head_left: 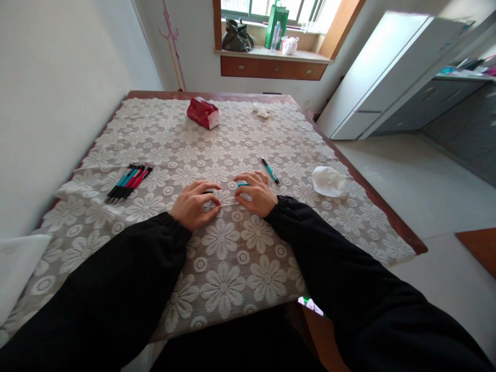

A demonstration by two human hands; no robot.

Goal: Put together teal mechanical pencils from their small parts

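My left hand (197, 204) and my right hand (256, 194) face each other low over the lace-covered table. A thin white strand (230, 204) runs between them, its ends pinched by thumb and finger on each side. I cannot tell whether it is a thread or a thin rod. Within my left hand's curled fingers shows a short black piece (208, 192), perhaps part of a pen. A teal piece (243, 184) peeks out under my right fingers, mostly hidden. Just beyond my right hand lies a teal and black pen (270, 171).
Several teal, red and black pens (129, 182) lie side by side at left. Farther back is a red tissue pack (203, 112), with crumpled white tissue (261, 110) near the far edge. Another white tissue (329, 181) rests at right. A wall (70, 67) borders the left side.
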